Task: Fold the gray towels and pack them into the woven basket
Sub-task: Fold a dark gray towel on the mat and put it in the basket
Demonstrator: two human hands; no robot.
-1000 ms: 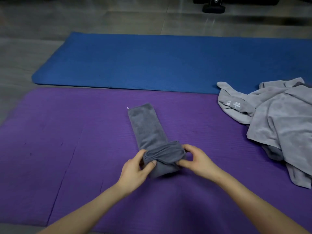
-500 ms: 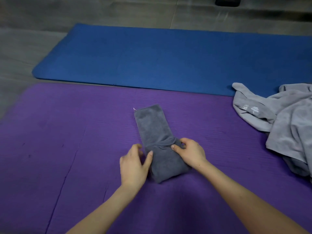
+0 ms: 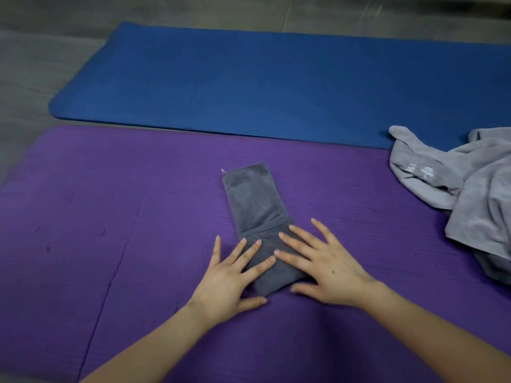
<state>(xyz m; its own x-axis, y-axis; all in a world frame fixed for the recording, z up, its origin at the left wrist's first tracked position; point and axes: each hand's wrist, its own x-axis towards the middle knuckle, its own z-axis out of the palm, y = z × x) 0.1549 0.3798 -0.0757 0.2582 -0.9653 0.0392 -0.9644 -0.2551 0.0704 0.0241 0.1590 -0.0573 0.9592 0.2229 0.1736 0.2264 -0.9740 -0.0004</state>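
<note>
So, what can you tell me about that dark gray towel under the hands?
The dark gray towel looks like soft plush cloth, folded into a long narrow strip with its near end doubled over. It lies slanted on the purple mat. A tiny pale tag sticks out at its far left corner. The left hand and right hand press flat on the near end, fingers straight.

Purple mat (image 3: 96,205): filling the foreground, ribbed surface, a crease running down its left part.
Blue mat (image 3: 249,84): there, just beyond the purple mat, long edges almost meeting.
Floor (image 3: 30,67): grey, dull sheen, showing left of and beyond the purple mat.
</note>
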